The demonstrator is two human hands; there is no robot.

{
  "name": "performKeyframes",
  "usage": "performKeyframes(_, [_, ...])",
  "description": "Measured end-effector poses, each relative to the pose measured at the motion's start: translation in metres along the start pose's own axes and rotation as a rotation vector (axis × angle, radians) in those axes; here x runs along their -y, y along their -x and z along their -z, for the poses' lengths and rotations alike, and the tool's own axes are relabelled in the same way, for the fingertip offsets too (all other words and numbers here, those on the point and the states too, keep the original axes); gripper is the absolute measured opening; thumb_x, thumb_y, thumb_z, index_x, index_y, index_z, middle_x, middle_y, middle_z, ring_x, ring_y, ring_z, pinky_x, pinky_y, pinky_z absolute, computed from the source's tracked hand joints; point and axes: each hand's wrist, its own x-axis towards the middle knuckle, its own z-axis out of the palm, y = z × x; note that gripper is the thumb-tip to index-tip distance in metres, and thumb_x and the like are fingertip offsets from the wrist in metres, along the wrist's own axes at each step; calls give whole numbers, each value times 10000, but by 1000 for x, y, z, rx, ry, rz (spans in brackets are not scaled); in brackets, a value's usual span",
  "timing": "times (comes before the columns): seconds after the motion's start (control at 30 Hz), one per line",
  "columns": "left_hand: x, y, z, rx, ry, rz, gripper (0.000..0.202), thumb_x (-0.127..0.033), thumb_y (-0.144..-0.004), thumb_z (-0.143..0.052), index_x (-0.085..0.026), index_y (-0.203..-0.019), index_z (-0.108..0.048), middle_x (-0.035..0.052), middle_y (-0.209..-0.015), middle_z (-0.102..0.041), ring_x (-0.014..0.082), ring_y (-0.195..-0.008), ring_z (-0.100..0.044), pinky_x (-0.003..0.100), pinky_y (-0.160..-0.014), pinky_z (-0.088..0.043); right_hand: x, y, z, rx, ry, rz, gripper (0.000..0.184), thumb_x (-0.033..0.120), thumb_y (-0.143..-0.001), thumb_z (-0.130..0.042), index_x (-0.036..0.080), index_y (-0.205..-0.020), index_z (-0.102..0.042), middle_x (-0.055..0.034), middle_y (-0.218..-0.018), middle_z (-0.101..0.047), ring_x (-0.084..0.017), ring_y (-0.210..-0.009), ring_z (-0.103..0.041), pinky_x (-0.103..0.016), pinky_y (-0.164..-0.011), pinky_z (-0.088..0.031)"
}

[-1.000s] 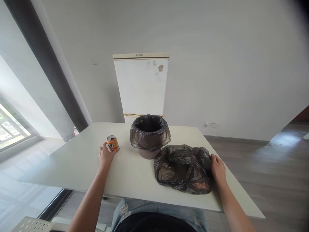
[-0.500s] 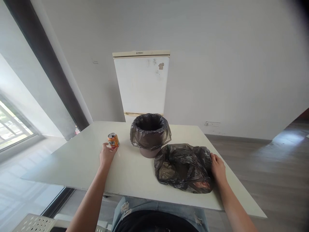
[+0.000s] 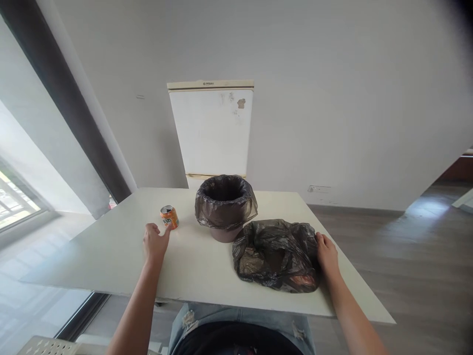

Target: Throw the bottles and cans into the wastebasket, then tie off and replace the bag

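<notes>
An orange drink can [image 3: 169, 217] stands upright on the left part of the white table. My left hand [image 3: 155, 242] is just in front of it, thumb and fingers apart, holding nothing; the thumb tip lies close to the can, and I cannot tell if they touch. At the right, a crumpled black plastic bag [image 3: 277, 255] rests on the tabletop, with something reddish showing through its lower side. My right hand [image 3: 327, 253] pinches the bag's right edge, its fingers closed. Between can and bag stands a brown trash bin [image 3: 223, 233], lined with a dark bag folded over its rim.
The white table [image 3: 195, 276] has its front edge close to my body. Behind it, a white refrigerator [image 3: 212, 130] stands against the grey wall. A light perforated plastic piece [image 3: 48, 346] shows at the lower left. A window is at the far left.
My left hand has opened and drawn slightly back from the can. The right hand stays at the bag's edge. The whole view has shifted a little.
</notes>
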Motion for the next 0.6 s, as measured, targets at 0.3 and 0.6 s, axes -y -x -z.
performKeyframes(0.3, [-77, 69, 32, -164, 213, -239, 181, -414, -1001, -531, -236, -1024, -513, 30, -833, -585, 200, -686, -600, 370, -688, -536, 13, 4, 4, 39, -24, -45, 518, 680, -890, -337, 239, -717, -544, -96, -787, -671, -260, -782, -561, -364, -723, -394])
performKeyframes(0.6, [-205, 211, 10, 691, 492, -835, 375, -41, -970, -503, -345, -1156, -621, 95, -1060, -723, 251, -998, -700, 441, -856, -639, 7, 4, 3, 58, -25, -46, 471, 648, -910, -349, 246, -750, -534, -96, -838, -677, -272, -850, -561, -367, -774, -392])
